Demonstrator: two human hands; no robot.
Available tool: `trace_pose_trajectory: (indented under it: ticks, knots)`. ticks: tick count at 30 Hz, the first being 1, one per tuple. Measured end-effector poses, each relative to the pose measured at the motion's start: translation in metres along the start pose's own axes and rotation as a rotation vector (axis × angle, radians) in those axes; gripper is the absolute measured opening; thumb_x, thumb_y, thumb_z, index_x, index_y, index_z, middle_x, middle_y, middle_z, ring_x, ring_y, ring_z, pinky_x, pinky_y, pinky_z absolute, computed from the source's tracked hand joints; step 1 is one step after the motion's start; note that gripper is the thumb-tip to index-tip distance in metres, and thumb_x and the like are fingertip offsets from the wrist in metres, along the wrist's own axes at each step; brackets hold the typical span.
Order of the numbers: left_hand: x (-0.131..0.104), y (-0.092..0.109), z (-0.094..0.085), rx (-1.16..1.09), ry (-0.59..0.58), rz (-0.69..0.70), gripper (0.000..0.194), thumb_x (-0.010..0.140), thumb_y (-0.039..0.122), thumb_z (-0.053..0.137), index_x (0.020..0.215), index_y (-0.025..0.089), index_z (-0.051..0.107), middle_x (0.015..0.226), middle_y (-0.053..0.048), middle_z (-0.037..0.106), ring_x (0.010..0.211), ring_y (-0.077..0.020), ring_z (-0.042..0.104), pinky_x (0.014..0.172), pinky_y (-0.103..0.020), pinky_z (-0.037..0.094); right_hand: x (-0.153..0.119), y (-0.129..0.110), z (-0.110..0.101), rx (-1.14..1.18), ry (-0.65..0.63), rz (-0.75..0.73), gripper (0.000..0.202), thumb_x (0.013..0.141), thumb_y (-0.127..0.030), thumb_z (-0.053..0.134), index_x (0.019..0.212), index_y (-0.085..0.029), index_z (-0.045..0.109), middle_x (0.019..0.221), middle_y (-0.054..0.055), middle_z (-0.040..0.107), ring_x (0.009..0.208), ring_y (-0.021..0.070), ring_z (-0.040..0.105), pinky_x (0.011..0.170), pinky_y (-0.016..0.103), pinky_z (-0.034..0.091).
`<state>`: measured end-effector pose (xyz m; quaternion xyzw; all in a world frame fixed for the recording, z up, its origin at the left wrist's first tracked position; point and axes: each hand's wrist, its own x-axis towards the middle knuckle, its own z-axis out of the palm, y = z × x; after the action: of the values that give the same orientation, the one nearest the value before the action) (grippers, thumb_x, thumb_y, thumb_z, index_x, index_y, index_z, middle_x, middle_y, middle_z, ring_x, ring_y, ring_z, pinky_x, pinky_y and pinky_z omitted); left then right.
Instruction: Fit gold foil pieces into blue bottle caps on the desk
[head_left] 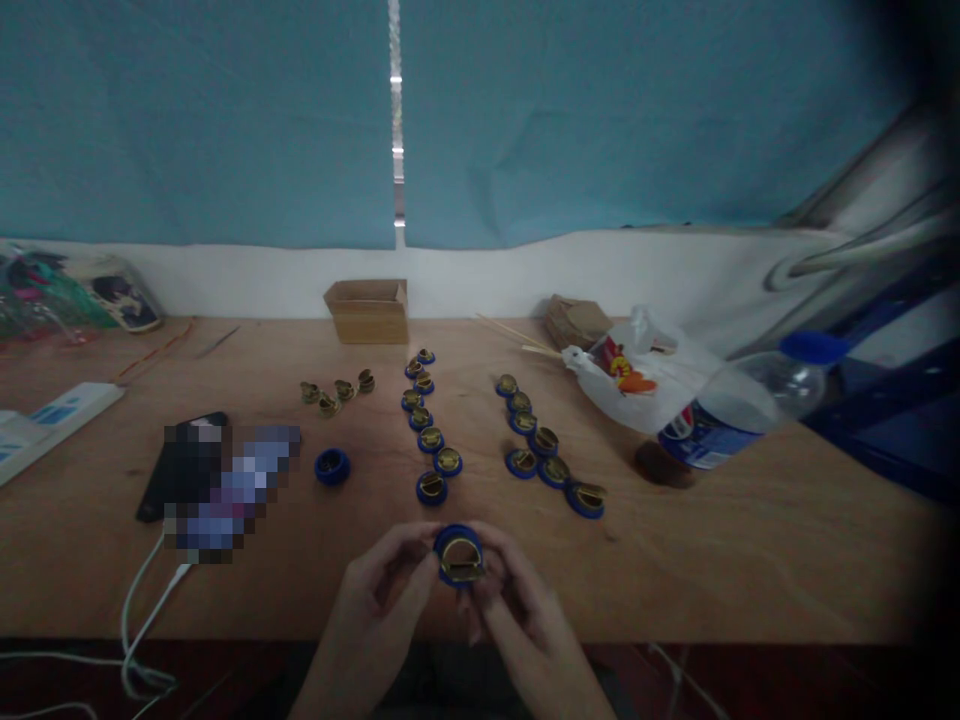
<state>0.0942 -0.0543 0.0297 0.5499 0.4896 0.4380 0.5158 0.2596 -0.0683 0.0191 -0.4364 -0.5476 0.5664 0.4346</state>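
Observation:
Near the front edge of the table, my left hand (386,590) and my right hand (521,595) grip opposite sides of a round blue piece with a gold hinged insert (460,553). The gold flap stands partly raised, facing me. Beyond my hands, similar blue-and-gold pieces (430,439) form a column, with a second slanting column of blue-and-gold pieces (554,471) to its right. Several bare gold hinged inserts (328,404) lie farther left. Below them sits a blue ring-like piece (332,466), its inside dark.
Left lie a black phone (184,465), a blurred-out phone (244,495) with a white cable (154,620), and a white power strip (60,425). An open cardboard box (370,315) stands at the back. On the right are a plastic bag (637,375) and a blue-capped bottle (739,410).

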Motion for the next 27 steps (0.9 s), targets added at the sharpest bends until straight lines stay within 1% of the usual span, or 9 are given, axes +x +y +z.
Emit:
trace_pose_trajectory:
  ticks: [2,5,9,15,19,20,22,24,27]
  knots:
    - [0.0006,0.0008,-0.0015,0.012,-0.004,0.006,0.019,0.090,0.026,0.054,0.099,0.020,0.069,0.096,-0.005,0.074,0.091,-0.0174,0.069,0.081,-0.024,0.052,-0.0007,0.0005,-0.0008,-0.014,-0.038,-0.012,0.029,0.098,-0.038,0.043,0.124,-0.024,0.048,0.075,-0.002,0.056,0.060,0.0111,0.052,0.055,0.021,0.044]
    - [0.0016,0.0012,-0.0036,0.043,-0.015,0.015,0.018,0.089,0.026,0.054,0.093,0.020,0.070,0.089,-0.003,0.075,0.084,-0.0163,0.069,0.076,-0.022,0.052,-0.0004,-0.0033,-0.0020,-0.054,-0.061,-0.016,0.027,0.099,-0.036,0.041,0.122,-0.024,0.050,0.074,-0.002,0.059,0.059,0.0108,0.054,0.057,0.022,0.045]
    - [0.0008,-0.0012,-0.0050,0.059,0.015,0.002,0.016,0.087,0.025,0.056,0.089,0.019,0.071,0.084,-0.003,0.075,0.080,-0.0165,0.070,0.073,-0.022,0.053,0.0021,-0.0090,-0.0020,-0.128,-0.009,-0.013,0.026,0.100,-0.036,0.039,0.112,-0.022,0.057,0.076,-0.001,0.062,0.065,0.0115,0.059,0.062,0.022,0.047]
    - [-0.0018,-0.0040,-0.0054,0.036,0.017,-0.032,0.016,0.084,0.026,0.058,0.089,0.018,0.071,0.085,-0.005,0.075,0.081,-0.0184,0.069,0.074,-0.023,0.053,0.0050,-0.0047,0.0001,-0.123,0.006,-0.005,0.029,0.099,-0.039,0.039,0.101,-0.021,0.062,0.068,-0.002,0.058,0.058,0.0111,0.057,0.053,0.019,0.045]
    - [-0.0012,-0.0006,-0.0058,0.046,-0.038,-0.093,0.021,0.087,0.032,0.056,0.088,0.017,0.070,0.084,-0.005,0.073,0.079,-0.0186,0.067,0.071,-0.024,0.051,0.0032,-0.0033,-0.0001,-0.185,0.036,-0.048,0.027,0.099,-0.037,0.039,0.104,-0.023,0.062,0.082,0.001,0.064,0.074,0.0139,0.063,0.063,0.021,0.049]
    - [-0.0010,-0.0004,-0.0060,0.065,-0.057,-0.106,0.022,0.088,0.033,0.054,0.087,0.017,0.070,0.081,-0.005,0.072,0.077,-0.0182,0.066,0.069,-0.024,0.050,0.0027,-0.0028,-0.0002,-0.195,0.051,-0.044,0.026,0.099,-0.037,0.040,0.106,-0.024,0.061,0.085,0.001,0.064,0.076,0.0144,0.063,0.065,0.021,0.050]
    - [-0.0005,-0.0013,-0.0065,0.093,-0.087,-0.122,0.025,0.090,0.034,0.052,0.083,0.017,0.068,0.078,-0.004,0.070,0.075,-0.0178,0.064,0.068,-0.024,0.048,0.0021,-0.0013,-0.0001,-0.200,0.077,-0.007,0.026,0.099,-0.037,0.039,0.110,-0.025,0.059,0.088,0.001,0.065,0.073,0.0140,0.062,0.063,0.021,0.050]
    - [0.0001,-0.0038,-0.0072,0.099,-0.084,-0.122,0.026,0.090,0.035,0.051,0.080,0.016,0.067,0.075,-0.003,0.067,0.073,-0.0174,0.062,0.066,-0.024,0.047,0.0026,0.0003,0.0003,-0.212,0.103,0.027,0.026,0.099,-0.038,0.038,0.113,-0.026,0.057,0.090,0.001,0.065,0.070,0.0135,0.062,0.062,0.021,0.050]
    - [0.0008,-0.0084,-0.0088,0.095,-0.048,-0.127,0.028,0.090,0.038,0.051,0.079,0.016,0.065,0.071,-0.002,0.063,0.067,-0.0159,0.058,0.061,-0.023,0.045,0.0045,0.0005,0.0007,-0.287,0.165,-0.022,0.024,0.099,-0.036,0.041,0.113,-0.026,0.057,0.097,0.002,0.065,0.082,0.0148,0.063,0.071,0.022,0.050]
